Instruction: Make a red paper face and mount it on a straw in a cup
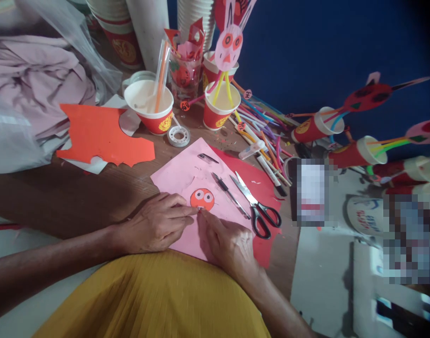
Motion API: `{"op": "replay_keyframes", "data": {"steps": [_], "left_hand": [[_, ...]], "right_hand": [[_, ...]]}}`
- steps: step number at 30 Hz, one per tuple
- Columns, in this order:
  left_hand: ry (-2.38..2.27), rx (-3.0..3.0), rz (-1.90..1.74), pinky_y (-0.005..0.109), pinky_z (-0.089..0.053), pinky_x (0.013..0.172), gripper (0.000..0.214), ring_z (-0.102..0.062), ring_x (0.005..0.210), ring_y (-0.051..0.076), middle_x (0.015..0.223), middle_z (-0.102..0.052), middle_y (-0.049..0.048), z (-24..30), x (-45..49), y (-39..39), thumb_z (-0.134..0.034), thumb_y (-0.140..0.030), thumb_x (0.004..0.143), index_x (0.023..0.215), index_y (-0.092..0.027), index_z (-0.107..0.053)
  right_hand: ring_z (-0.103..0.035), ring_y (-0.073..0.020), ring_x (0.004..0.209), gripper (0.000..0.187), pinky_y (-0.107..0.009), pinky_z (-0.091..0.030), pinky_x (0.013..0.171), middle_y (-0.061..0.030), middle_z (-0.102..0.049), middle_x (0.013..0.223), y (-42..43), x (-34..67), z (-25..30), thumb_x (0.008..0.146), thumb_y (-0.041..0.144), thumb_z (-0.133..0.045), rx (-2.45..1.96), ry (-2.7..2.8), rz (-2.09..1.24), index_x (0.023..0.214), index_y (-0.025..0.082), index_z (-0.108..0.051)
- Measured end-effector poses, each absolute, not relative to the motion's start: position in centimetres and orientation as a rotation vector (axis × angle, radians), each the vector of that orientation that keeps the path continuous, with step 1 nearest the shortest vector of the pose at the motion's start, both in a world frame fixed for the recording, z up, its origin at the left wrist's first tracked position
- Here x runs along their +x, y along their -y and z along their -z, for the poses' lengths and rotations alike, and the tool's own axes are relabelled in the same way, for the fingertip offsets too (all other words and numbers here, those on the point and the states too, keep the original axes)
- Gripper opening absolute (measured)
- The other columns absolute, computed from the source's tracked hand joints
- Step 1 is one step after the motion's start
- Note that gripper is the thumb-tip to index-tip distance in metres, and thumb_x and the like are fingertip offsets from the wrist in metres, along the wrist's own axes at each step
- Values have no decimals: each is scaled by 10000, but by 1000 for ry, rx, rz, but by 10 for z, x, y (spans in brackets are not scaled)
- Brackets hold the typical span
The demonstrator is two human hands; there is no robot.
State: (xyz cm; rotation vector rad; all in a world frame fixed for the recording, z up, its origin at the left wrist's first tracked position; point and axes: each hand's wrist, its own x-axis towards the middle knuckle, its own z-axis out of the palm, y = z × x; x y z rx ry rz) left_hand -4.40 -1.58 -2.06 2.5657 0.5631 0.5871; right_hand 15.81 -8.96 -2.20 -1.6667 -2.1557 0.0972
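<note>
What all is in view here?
Face cutout: one, orange, on pink sheet
Pink sheet: one, pink, centre
Red sheet: one, red, partly under it
Scissors: one pair, black-handled, right of face cutout
Pen: one, clear and black, beside the scissors
Cap-like piece: one, dark, behind the pen
Orange sheet: one, orange, left
Tape roll: one, white, behind pink sheet
Paper cups: several, red-white, back and right
Character cutouts: at least three, pink or red, topping cups
Glass: one, clear, among cups
Thin sticks: many, multicoloured, back right
Cloth: one, pale mauve, back left
Tub: one, white, right
Table: one, brown, beneath sheets
Garment: one, mustard, bottom
Left hand: one, bare, at face cutout
Right hand: one, bare, same place
</note>
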Motion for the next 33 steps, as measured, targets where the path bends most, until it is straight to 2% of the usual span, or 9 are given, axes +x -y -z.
{"op": "replay_keyframes", "data": {"steps": [9, 17, 22, 27, 33], "left_hand": [[-569, 2580, -600, 364, -463, 830, 185, -539, 986, 225, 1153, -700, 58, 21, -44, 16, -527, -106, 880, 981, -153, -675], [-586, 2571, -626, 349, -470, 808, 175, -559, 975, 217, 1083, -717, 60, 20, -42, 16, -525, -97, 878, 939, -157, -678], [-584, 2550, -670, 359, -479, 826, 167, -580, 1001, 223, 1084, -721, 65, 22, -43, 16, -532, -95, 874, 932, -160, -674], [-613, 2481, -743, 335, -504, 841, 239, -630, 994, 205, 1081, -725, 88, 26, -46, 17, -566, -56, 841, 1048, -138, -654], [-635, 2484, -756, 322, -519, 832, 243, -650, 973, 196, 1059, -733, 84, 27, -47, 17, -564, -59, 832, 1034, -146, -667]], "right_hand": [[-394, -58, 429, 228, -252, -260, 473, 80, -524, 482, 91, 165, 26, 864, 170, -616, -1509, 2234, -118, 1082, 192, -679], [-421, -71, 416, 406, -285, -243, 459, 79, -529, 494, 95, 163, 36, 870, 208, -629, -1552, 2264, -6, 1270, 166, -583], [-445, -78, 417, 429, -297, -202, 456, 69, -534, 490, 96, 163, 36, 843, 234, -630, -1622, 2326, -6, 1267, 182, -592], [-423, -70, 392, 346, -290, -178, 450, 81, -511, 458, 93, 161, 32, 851, 232, -619, -1649, 2285, -1, 1196, 219, -631], [-414, -55, 408, 308, -265, -218, 462, 78, -525, 472, 94, 162, 34, 874, 208, -599, -1621, 2253, -41, 1180, 202, -634]]}}
